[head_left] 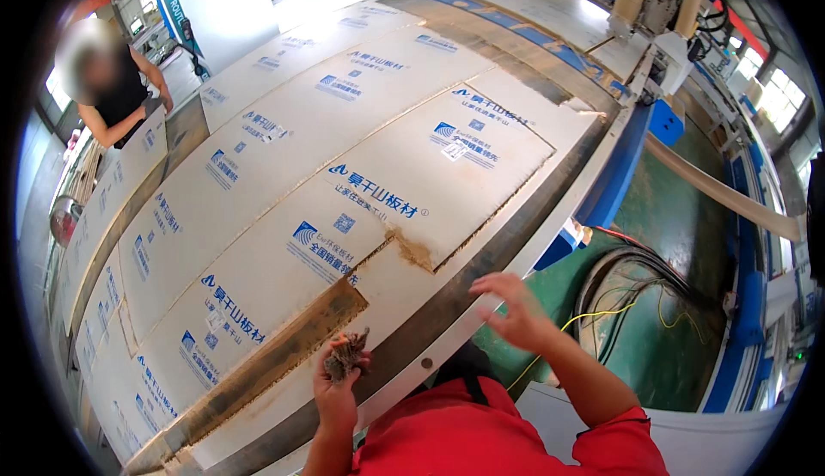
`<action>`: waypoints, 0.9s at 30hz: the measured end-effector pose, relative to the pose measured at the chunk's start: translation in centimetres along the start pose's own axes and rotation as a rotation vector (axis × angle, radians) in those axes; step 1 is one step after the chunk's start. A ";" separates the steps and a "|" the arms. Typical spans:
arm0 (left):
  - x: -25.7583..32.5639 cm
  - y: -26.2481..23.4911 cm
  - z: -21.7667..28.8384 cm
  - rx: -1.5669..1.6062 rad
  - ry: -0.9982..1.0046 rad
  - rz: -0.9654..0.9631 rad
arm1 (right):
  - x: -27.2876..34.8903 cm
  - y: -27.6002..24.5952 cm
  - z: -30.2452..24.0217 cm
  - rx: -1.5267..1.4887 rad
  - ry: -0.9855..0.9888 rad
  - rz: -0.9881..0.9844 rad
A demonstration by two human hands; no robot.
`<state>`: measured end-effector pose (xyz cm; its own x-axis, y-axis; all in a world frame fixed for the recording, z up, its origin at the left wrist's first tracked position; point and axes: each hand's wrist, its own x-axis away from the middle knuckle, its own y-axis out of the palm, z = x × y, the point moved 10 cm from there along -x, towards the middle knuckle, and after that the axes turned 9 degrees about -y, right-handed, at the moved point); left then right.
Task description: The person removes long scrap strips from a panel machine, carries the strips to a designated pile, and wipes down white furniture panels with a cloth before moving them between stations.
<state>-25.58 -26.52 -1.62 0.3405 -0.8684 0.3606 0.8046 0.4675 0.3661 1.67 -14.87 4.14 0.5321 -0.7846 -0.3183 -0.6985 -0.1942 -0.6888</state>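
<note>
At about ten o'clock in the view we see another person in a dark top leaning on the far edge of the table, well apart from us. Across the middle the table carries a large white board printed with blue marks and cut into panels by narrow routed lines; sawdust lies brown along the cuts.

At about seven o'clock a long slot gapes in the board where a strip is out, its bed dusted with wood chips. Just beside the slot's near end, at six o'clock, our left hand is raised over the board's edge. Its grip is closed around a small clump of brownish wood shavings, the fingers curled tight and the tuft sticking up above them.

Our red shirt fills the bottom of the view. At about five o'clock our right hand hovers past the table's metal rim, over the green floor; its grip is open, fingers spread and loose, holding nothing and touching nothing.

Farther right, at four o'clock, black and yellow cables coil on the floor. At one o'clock the machine's gantry with pale hoses stands over the table's far end.
</note>
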 end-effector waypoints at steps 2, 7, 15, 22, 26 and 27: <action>-0.9 0.4 1.0 -0.132 0.141 0.077 | -1.6 -2.6 4.8 -0.015 0.100 0.102; -6.8 3.1 2.2 -0.126 0.172 -0.024 | -7.3 -8.3 12.9 0.039 0.106 0.160; -10.6 14.7 1.4 -0.657 -0.181 0.041 | -14.1 -15.5 27.4 0.291 0.217 0.126; -12.6 18.1 1.3 -1.097 -0.201 0.229 | -16.5 -15.1 30.7 0.453 0.275 0.014; -12.5 15.3 2.4 -1.450 -0.101 0.488 | -16.6 -13.8 28.5 0.490 0.141 0.015; -12.6 14.3 2.1 -1.506 -0.061 0.514 | -16.3 -13.3 27.4 0.455 0.071 0.011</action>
<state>-19.38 -8.50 0.90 0.7265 -0.6514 0.2188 0.3526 0.0801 -0.9324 15.40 16.66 0.62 0.4801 -0.8269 -0.2928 -0.4147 0.0801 -0.9064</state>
